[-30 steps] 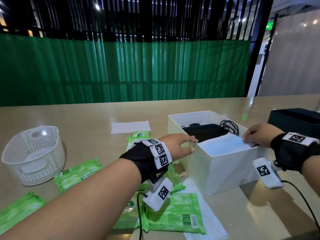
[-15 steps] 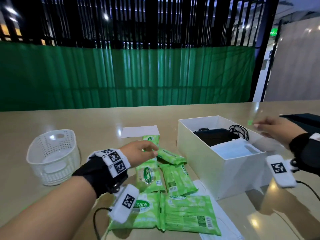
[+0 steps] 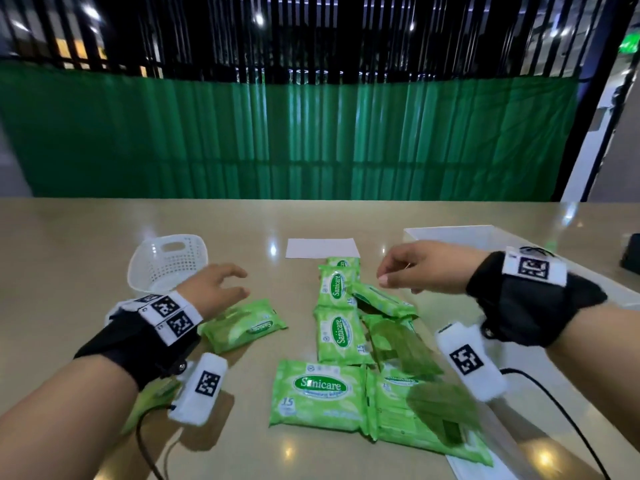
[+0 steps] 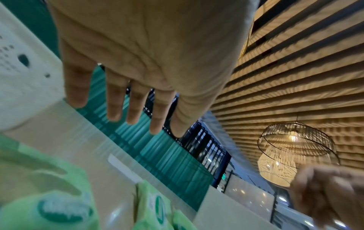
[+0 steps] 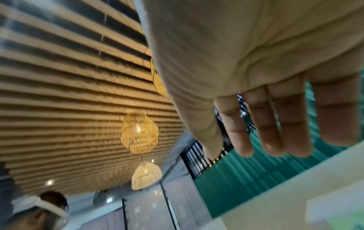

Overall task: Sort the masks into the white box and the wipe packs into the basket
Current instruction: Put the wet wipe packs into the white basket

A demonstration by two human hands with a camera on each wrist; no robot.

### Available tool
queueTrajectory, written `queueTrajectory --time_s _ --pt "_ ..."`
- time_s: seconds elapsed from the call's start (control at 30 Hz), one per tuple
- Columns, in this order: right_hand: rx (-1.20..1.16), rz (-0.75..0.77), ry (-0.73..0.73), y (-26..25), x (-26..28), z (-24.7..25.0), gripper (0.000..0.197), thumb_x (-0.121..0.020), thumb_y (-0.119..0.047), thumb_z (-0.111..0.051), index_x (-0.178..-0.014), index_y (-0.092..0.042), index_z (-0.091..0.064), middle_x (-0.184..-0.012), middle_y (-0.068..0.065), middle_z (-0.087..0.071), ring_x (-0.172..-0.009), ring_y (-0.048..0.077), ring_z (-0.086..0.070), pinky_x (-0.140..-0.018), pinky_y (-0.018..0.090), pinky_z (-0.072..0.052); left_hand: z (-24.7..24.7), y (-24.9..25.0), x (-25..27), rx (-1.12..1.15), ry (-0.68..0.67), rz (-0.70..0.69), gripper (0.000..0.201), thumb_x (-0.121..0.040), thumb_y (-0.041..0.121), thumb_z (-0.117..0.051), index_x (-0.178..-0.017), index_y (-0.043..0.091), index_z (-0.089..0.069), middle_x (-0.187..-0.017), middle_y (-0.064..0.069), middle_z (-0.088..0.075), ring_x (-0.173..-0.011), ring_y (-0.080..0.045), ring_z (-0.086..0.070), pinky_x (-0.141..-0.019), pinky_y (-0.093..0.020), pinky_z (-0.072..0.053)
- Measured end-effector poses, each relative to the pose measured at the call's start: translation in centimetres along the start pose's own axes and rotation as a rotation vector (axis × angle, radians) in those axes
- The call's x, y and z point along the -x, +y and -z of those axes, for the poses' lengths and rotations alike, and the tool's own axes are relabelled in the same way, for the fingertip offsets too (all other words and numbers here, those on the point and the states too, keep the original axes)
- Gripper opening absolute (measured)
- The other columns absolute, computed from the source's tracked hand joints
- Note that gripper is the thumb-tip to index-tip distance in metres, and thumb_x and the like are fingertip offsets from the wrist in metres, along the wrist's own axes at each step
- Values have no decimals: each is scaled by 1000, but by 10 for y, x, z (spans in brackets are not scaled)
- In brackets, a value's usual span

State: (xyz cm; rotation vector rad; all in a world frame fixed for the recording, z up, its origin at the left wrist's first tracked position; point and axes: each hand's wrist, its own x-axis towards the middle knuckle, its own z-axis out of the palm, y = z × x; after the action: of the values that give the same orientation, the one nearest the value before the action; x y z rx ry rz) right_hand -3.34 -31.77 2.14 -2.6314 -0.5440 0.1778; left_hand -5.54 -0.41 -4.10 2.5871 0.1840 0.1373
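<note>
Several green wipe packs (image 3: 337, 332) lie in a heap at the middle of the table, and one more pack (image 3: 242, 323) lies apart to the left. My left hand (image 3: 221, 285) hovers over that lone pack with fingers spread (image 4: 116, 109), holding nothing. My right hand (image 3: 412, 271) hangs above the top of the heap, fingers relaxed (image 5: 275, 132) and empty. The white basket (image 3: 166, 265) stands empty at the back left. The white box (image 3: 450, 233) shows only its rim behind my right wrist. A white mask (image 3: 467, 469) peeks out under the nearest packs.
A white paper slip (image 3: 322, 247) lies beyond the heap. A black object (image 3: 632, 254) sits at the far right edge. Cables run from both wrist cameras across the table's front. A green curtain closes off the back.
My right hand left the white box and swung left over the wipe heap. My left hand moved left, away from the heap to the lone pack. The head view turned left.
</note>
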Motion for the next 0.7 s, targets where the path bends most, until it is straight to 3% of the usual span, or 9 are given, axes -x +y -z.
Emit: queueTrajectory --time_s 0.07,0.13,0.23,0.3,0.37,0.5,0.7 --pt "94 -49 -133 -7 -17 -28 26 -85 -44 -63 -101 -24 -64 -100 -2 -66 -75 13 -57 -74 27 -50 16 -19 -7 -74 159 21 43 -86 34 -64 -127 27 -53 -141 -4 -45 -127 -25 -43 -103 -35 -33" --pt "180 -92 -228 -10 -34 -54 38 -84 -46 -63 -114 -23 -59 -111 0 -63 -82 14 -56 -72 27 -47 30 -37 -14 -173 224 57 51 -83 32 -66 -131 25 -51 -145 -5 -42 -131 -27 -40 -109 -37 -31" --pt "288 -156 -343 -17 -52 -81 60 -85 -47 -61 -138 -29 -40 -122 -4 -55 -93 13 -56 -72 23 -44 40 -61 -17 -253 137 154 58 -84 27 -65 -138 24 -44 -146 -7 -42 -130 -28 -42 -105 -33 -34" --pt "314 -175 -424 -22 -58 -89 71 -87 -45 -60 -147 -34 -23 -143 -1 -43 -119 20 -51 -87 26 -44 41 -72 -17 -297 69 192 59 -86 25 -63 -140 23 -41 -146 -7 -41 -130 -27 -43 -103 -29 -35" --pt "346 -171 -475 -28 -61 -91 75 -89 -43 -59 -149 -36 -16 -149 1 -37 -130 23 -43 -95 27 -40 38 -80 -18 -321 41 203 56 -88 25 -61 -140 23 -41 -145 -5 -43 -128 -25 -45 -101 -26 -36" --pt "379 -164 -547 -37 -65 -94 72 -90 -42 -58 -149 -36 -18 -153 -1 -31 -134 21 -39 -102 28 -36 31 -80 -21 -325 -38 190 50 -91 27 -57 -138 21 -41 -140 -3 -48 -123 -23 -49 -94 -24 -39" --pt "493 -119 -492 -31 -70 -105 76 -84 -44 -65 -146 -44 -22 -148 5 -37 -121 25 -53 -99 33 -45 22 -79 -27 -231 14 145 21 -94 17 -49 -114 17 -56 -115 -9 -61 -98 -25 -55 -69 -22 -37"
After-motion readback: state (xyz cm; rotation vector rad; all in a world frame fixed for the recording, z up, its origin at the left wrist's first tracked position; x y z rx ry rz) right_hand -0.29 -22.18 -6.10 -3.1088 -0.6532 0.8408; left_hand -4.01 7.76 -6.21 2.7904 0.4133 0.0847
